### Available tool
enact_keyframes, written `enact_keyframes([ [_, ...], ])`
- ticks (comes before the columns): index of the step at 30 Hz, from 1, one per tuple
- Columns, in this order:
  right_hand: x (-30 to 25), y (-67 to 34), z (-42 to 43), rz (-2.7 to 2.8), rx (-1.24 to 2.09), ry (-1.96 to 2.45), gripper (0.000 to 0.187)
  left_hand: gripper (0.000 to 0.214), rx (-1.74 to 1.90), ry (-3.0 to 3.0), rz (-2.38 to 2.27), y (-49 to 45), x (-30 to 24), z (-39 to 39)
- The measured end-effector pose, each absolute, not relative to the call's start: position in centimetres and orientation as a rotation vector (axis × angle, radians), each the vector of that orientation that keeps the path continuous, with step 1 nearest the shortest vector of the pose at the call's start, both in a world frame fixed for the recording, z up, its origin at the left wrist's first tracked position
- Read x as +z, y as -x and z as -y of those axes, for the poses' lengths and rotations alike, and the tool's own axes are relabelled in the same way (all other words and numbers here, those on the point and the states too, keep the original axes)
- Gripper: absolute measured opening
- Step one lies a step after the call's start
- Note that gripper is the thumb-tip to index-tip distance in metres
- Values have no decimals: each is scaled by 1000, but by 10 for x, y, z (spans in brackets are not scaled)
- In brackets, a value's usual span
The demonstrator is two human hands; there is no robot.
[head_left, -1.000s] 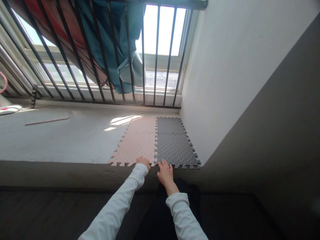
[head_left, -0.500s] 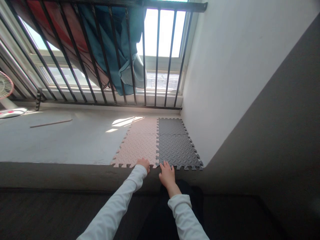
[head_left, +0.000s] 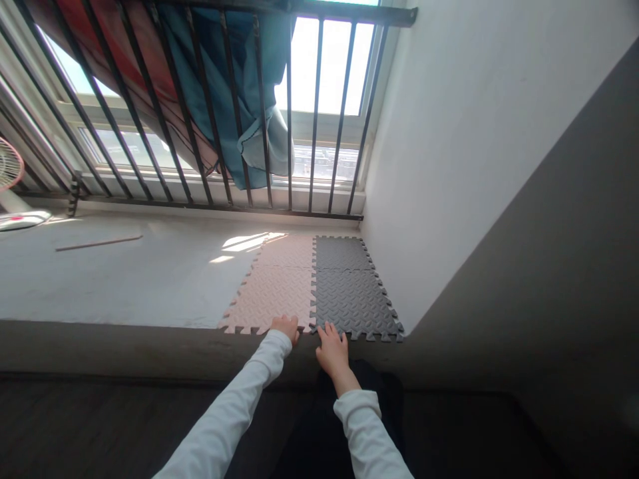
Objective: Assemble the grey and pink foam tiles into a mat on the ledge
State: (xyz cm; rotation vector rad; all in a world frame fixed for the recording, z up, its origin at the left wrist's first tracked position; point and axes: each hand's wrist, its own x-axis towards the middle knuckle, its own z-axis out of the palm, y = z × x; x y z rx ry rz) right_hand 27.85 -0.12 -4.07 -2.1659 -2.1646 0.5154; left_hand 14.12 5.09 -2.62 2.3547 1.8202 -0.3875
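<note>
Pink foam mat tiles (head_left: 277, 293) and dark grey foam mat tiles (head_left: 349, 296) lie flat on the ledge, side by side, with jagged interlocking edges. Each colour has a cross seam toward the back. My left hand (head_left: 286, 328) is closed at the front edge of the pink mat, its fingers curled on top and the thumb side down past the edge. Beside it, my right hand (head_left: 333, 347) rests its fingertips, slightly spread, on the grey mat's front left corner, near where the colours meet. My palms hide small parts of the front edge.
The pale ledge (head_left: 150, 286) drops off in front. A thin stick (head_left: 100, 243) lies on it, and a fan (head_left: 12, 193) stands far left. Behind are black railings (head_left: 314, 120) with red and teal cloth (head_left: 219, 100). A white wall (head_left: 439, 133) borders the right.
Both hands keep their places at the front edge of the mats. The view has shifted only very slightly.
</note>
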Motion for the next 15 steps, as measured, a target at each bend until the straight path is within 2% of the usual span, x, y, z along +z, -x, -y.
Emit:
enact_keyframes([
  [15,-41,-279,2,2158,526,2166,60,32,-418,-2342,-1765,-134,-15,-57],
])
